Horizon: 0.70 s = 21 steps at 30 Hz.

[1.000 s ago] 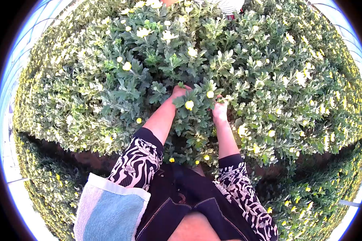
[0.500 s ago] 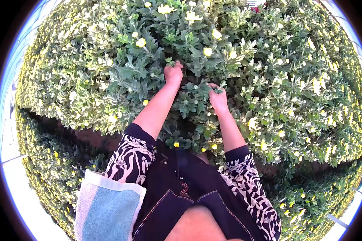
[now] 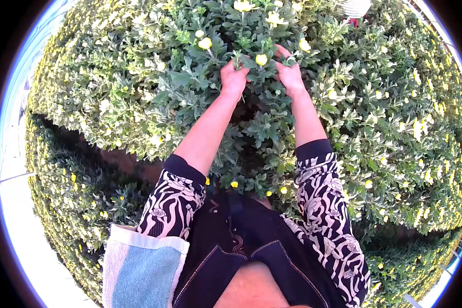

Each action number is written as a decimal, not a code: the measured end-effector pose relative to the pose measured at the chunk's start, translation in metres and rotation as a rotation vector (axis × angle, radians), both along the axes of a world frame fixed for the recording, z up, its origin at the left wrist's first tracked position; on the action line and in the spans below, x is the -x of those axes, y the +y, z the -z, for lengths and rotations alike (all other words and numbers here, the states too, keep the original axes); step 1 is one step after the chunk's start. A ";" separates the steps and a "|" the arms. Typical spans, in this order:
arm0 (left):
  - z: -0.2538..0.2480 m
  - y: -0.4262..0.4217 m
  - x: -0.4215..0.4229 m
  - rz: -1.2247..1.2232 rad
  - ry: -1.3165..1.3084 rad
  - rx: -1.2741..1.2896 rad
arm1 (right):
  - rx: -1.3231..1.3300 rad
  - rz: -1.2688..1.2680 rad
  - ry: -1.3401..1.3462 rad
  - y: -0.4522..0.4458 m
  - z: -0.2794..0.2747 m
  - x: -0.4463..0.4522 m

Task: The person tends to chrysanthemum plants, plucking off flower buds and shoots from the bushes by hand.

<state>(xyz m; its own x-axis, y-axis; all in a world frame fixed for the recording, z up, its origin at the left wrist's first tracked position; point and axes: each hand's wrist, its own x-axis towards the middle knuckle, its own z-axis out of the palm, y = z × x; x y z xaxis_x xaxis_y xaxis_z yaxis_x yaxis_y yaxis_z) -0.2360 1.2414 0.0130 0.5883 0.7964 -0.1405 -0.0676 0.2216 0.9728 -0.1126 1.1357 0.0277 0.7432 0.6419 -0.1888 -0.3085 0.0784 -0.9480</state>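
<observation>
Both my hands are in among the leafy chrysanthemum plants (image 3: 264,128), on either side of a stem topped by a yellow flower (image 3: 262,59). My left hand (image 3: 234,80) is closed, with a green leafy sprig (image 3: 237,59) showing at its fingers. Leaves cover some of its fingertips. Facing it, my right hand (image 3: 291,77) has its fingers curled around a bit of green leaf (image 3: 288,61), with one finger reaching up beside the flower. What the fingertips touch on the stem is hidden by foliage.
Dense chrysanthemums with yellow blooms and buds surround me. A dark furrow (image 3: 123,161) runs behind the bed on the left. A light blue and white towel (image 3: 146,269) hangs over my left arm. A white, striped object (image 3: 356,7) shows among the plants at the top.
Both hands have moved upward and right in view, farther into the plants, and closer together around the yellow flower's stem. The view has shifted, with plants appearing farther right.
</observation>
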 end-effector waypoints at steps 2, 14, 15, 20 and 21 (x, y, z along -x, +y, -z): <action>-0.004 0.000 -0.004 -0.013 0.037 0.007 | -0.027 -0.095 -0.015 0.004 0.000 0.002; -0.012 -0.011 0.009 -0.061 -0.076 -0.003 | -0.124 0.072 0.452 0.008 0.050 0.015; -0.010 -0.011 0.010 -0.055 -0.082 0.003 | -0.119 0.006 0.541 0.009 0.076 0.002; -0.012 -0.018 0.023 0.069 -0.097 -0.090 | 0.034 0.112 0.265 0.028 0.111 -0.021; -0.013 -0.015 0.027 0.090 -0.076 -0.087 | 0.057 0.062 0.134 0.027 0.083 -0.022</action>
